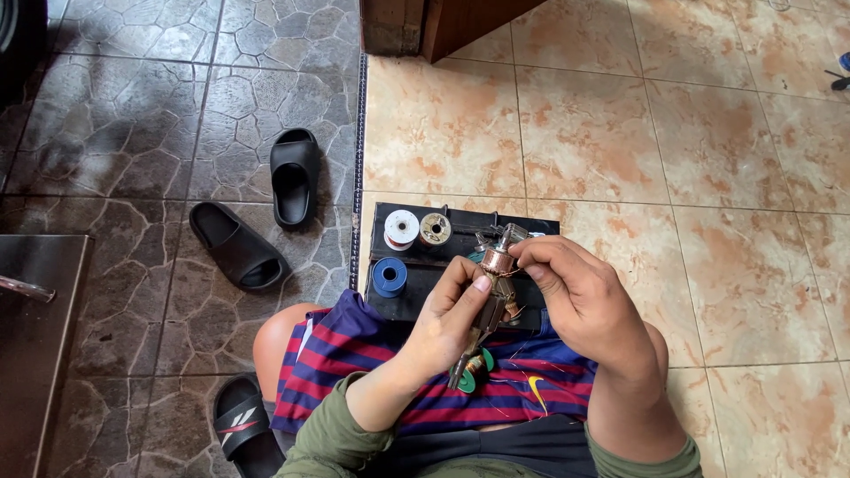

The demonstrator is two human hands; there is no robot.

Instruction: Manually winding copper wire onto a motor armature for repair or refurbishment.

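Two hands work over a black box [416, 301] on the floor: the left hand [447, 323] grips a motor armature [493, 279] upright above the lap, steadying it, while the right hand [580, 296] pinches its copper end [498, 258]. Three spools [403, 228] sit within reach.

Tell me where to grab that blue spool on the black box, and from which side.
Take the blue spool by its round outer wall, coming from above. It stands on end on the black box with its core hole facing up, so opposite sides are exposed. It sits apart from the white spool, and both the left hand and right hand are busy with the motor armature.
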